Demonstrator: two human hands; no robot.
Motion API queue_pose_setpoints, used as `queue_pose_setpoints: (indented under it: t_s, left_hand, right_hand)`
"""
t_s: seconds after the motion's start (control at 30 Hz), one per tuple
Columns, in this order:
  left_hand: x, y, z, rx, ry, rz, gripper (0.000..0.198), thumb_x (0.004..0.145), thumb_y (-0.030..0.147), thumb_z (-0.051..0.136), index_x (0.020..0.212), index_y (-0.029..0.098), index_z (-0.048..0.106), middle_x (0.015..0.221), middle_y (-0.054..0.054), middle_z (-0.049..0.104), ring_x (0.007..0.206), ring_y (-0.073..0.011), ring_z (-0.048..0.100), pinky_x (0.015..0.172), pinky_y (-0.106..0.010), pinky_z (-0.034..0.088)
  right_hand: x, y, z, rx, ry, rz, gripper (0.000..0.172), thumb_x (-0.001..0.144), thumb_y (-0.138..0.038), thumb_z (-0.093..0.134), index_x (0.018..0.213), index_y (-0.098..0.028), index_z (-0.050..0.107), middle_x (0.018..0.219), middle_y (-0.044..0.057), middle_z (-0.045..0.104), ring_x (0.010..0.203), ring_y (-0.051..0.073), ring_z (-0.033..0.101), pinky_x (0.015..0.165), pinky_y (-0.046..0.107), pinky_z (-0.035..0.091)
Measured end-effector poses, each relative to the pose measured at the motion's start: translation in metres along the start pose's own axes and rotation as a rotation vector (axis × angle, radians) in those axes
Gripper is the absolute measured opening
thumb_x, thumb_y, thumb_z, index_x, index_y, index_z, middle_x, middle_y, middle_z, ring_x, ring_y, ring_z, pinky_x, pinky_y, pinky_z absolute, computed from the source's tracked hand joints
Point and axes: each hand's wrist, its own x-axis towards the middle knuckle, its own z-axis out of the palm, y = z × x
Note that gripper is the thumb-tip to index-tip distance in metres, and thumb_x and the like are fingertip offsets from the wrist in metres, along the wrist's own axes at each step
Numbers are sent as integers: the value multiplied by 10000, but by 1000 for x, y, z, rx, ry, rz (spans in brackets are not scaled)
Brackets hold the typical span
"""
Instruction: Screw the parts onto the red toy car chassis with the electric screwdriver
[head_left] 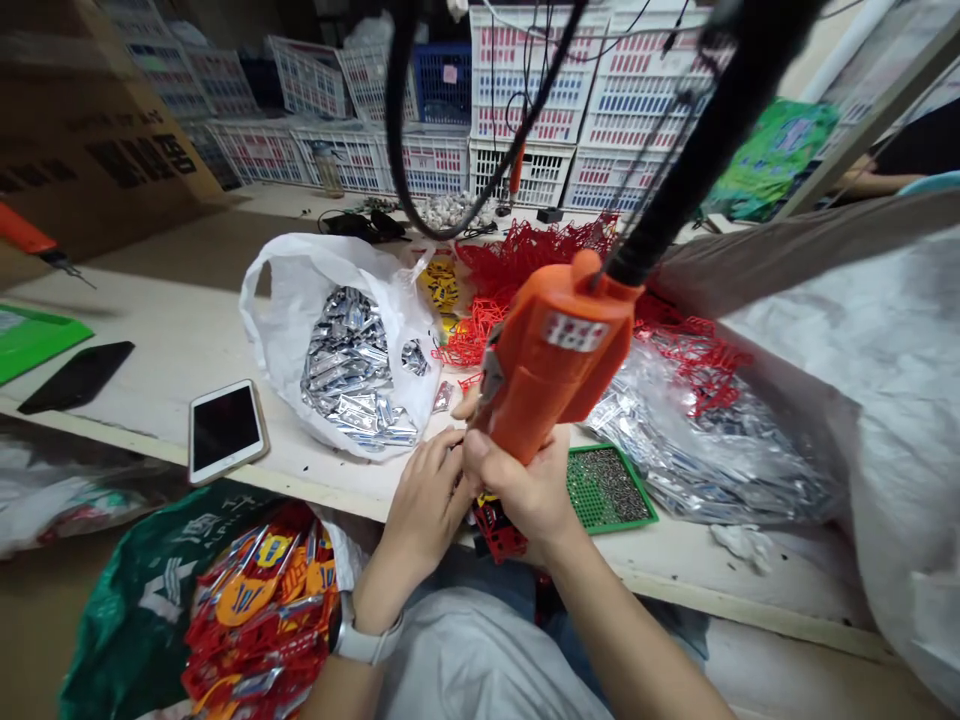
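My right hand [529, 490] is wrapped round an orange electric screwdriver [551, 350] that hangs from a thick black cord; its bit is hidden behind the hands. My left hand [431, 495], with a pale watch on the wrist, is closed against a red plastic part [501, 530] with some yellow on it, mostly covered by my hands. Just right of them a green perforated tray [581, 492] holds many small screws. A white plastic bag [277, 300] full of silvery pieces stands open beyond my left hand.
Red plastic frames [540, 245] are heaped behind, and a clear bag of silvery strips [697, 460] lies right. A phone [226, 432] rests near the table's edge. Below left, a green bag [120, 620] holds red and orange pieces. White crates [529, 70] stand at the back.
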Motion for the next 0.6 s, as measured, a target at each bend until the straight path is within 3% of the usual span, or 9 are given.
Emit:
queue_pose_setpoints:
  t_s: [0.13, 0.23, 0.3, 0.4, 0.47, 0.53, 0.6]
  left_hand:
    - [0, 5, -10, -57, -56, -8, 389, 1099, 473, 387, 1272, 307, 693, 1428, -79, 659, 1392, -288, 561, 1193, -546, 426]
    - [-3, -1, -10, -83, -77, -72, 411, 1095, 504, 375, 1325, 335, 670, 1500, -66, 620, 1483, -288, 490, 1255, -583, 354]
    - [-6, -7, -7, -90, -93, -114, 431, 1081, 537, 398, 1399, 339, 610, 1578, -67, 564, 1527, -292, 451, 1268, -593, 343]
    - [-9, -17, -4, -124, -85, -193, 611, 1033, 639, 423, 1524, 279, 468, 1627, -122, 518, 1518, -328, 471, 1258, -630, 356]
    - [-8, -24, -3, -101, -102, -251, 767, 957, 739, 478, 1528, 227, 451, 1584, -168, 558, 1479, -377, 511, 1248, -666, 353]
    - [-5, -29, -1, -79, -124, -281, 867, 873, 808, 536, 1502, 215, 468, 1560, -187, 581, 1462, -412, 523, 1253, -687, 332]
    - [-1, -31, 1, -64, -123, -289, 890, 834, 838, 550, 1472, 220, 489, 1532, -192, 606, 1434, -431, 548, 1250, -693, 330]
  right_hand:
    - [5, -9, -21, 29, 136, -56, 252, 852, -456, 732, 798, -234, 626, 534, -62, 531, 425, 119, 486, 435, 268, 408]
    - [10, -19, -45, -142, 277, -138, 287, 878, -489, 750, 884, -240, 607, 723, -21, 641, 650, 155, 633, 638, 296, 541]
    - [10, -27, -61, -296, 281, -164, 300, 934, -520, 699, 1018, -241, 625, 923, 27, 699, 854, 188, 673, 819, 336, 578]
    - [4, -40, -81, -530, 201, -149, 479, 992, -531, 625, 1358, -230, 557, 1360, 124, 664, 1243, 266, 634, 1131, 452, 503]
    - [1, -47, -93, -686, 159, -127, 692, 999, -507, 624, 1574, -203, 389, 1629, 164, 481, 1502, 293, 463, 1287, 500, 350]
    - [1, -55, -111, -864, 142, -91, 718, 1020, -415, 590, 1645, -191, 318, 1711, 146, 394, 1588, 262, 368, 1329, 478, 291]
    - [3, -63, -136, -1038, 186, -24, 552, 1011, -241, 533, 1560, -198, 492, 1613, 127, 546, 1504, 242, 500, 1282, 452, 378]
